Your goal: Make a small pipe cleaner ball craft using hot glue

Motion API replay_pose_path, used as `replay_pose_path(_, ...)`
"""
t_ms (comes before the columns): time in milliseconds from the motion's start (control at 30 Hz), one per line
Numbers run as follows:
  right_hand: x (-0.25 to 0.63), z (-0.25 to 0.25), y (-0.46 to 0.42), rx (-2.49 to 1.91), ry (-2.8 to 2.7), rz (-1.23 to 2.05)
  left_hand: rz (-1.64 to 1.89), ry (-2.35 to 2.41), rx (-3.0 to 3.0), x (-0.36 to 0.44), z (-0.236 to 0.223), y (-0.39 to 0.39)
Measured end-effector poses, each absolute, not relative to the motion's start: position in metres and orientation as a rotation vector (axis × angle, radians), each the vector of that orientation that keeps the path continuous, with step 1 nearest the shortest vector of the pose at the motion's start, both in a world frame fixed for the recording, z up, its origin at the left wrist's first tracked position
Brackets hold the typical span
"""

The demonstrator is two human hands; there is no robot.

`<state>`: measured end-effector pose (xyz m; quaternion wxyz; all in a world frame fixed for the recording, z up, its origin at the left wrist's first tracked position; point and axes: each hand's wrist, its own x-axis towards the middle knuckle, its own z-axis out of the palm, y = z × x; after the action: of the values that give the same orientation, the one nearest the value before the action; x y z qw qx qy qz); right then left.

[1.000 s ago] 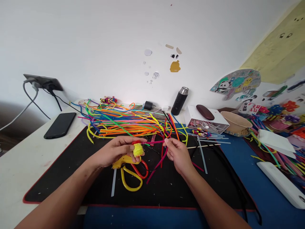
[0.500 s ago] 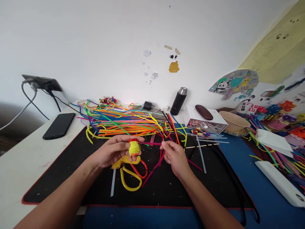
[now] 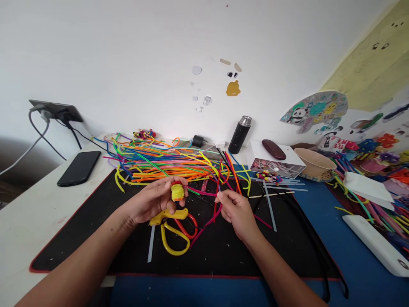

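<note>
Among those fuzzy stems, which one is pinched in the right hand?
The magenta stem, running from the right hand towards the yellow roll in the left hand. It alone spans between the hands; the multicoloured heap lies behind.

phone on tabletop | black flask near wall | dark-red case atop white box

The left hand and right hand are bare, with slender fingers. The left forearm and right forearm are uncovered too, widening from the wrists. A small round spot marks the left one, near creased skin.
</note>
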<state>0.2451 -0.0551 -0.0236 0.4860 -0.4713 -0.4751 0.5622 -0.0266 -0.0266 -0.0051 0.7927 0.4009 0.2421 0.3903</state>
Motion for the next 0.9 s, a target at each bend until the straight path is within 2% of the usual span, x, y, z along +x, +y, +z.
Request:
replay_pose_path(300,0.247,-0.027,-0.058,-1.172,-1.19,1.364,0.862,0.848,1.027,-0.021,-0.001,-0.028)
replay_pose_path(900,0.243,-0.037,-0.058,-1.196,-1.193,1.343,0.857,0.839,0.922,-0.02,0.005,-0.029)
